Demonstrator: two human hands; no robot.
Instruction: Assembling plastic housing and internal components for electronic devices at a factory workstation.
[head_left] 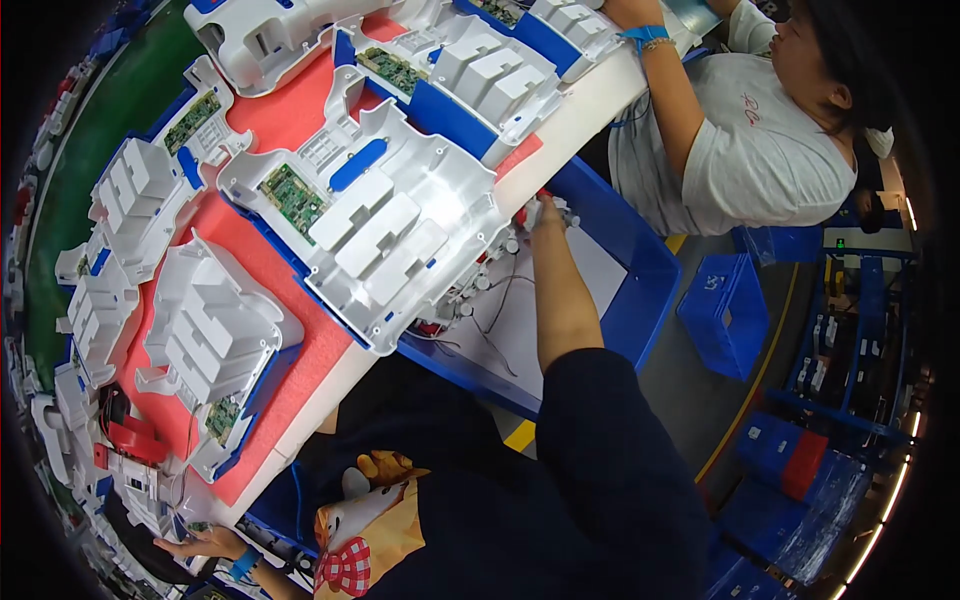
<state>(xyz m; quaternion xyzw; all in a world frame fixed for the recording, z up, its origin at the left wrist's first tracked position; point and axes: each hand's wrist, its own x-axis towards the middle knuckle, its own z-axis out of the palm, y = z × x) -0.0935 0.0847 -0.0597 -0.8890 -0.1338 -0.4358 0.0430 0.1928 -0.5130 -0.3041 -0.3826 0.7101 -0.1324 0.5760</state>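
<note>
My right arm reaches over a blue bin, with my right hand among small white-and-red parts at its far side. The fingers are curled and partly hidden; what they hold cannot be made out. Wired white parts lie along the bin's table side. Beside them, a large open white plastic housing with a green circuit board rests at the table's edge. At the lower left, my left hand, blue band at the wrist, has its fingers stretched out near a clear plastic piece and white parts.
Several more white housings, such as a tilted one, cover the red table mat and its white edge. A red part lies near the lower left. A co-worker works at the right. Another blue bin stands on the floor.
</note>
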